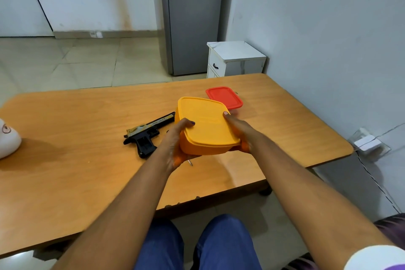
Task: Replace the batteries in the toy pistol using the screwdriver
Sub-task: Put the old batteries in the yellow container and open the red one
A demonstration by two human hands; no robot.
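Both hands were on the yellow box [208, 125], lifting it off the table [87, 171]. The left hand [175, 142] cupped the box's left side, thumb hooked over the lid's edge, fingers curled under and out of sight. The right hand [237, 129] gripped the right side, thumb pressed flat on the lid near its far corner, the rest of the fingers wrapped below the base. The box sat tilted, its near edge lower, lid still on.

Just under the left hand, a thin metal tip [190, 162] poked out over the wood; whether that was the screwdriver could not be told, the rest being hidden.

The pistol [146, 134] lay flat on the table just left of the box, barrel pointing toward the box, black grip toward the near edge, a gold-patterned slide on top. It was untouched by either hand.

Behind the yellow box, partly hidden by it, a red-lidded box [225, 96] rested on the table near the far right.

At the far left edge a white rounded object [7, 138] with a drawn mark sat on the wood. Beyond the table stood a small white cabinet [235, 59] against a grey panel [192, 17], tiled floor to the left. Blue-trousered knees [223, 243] showed below the table's near edge.
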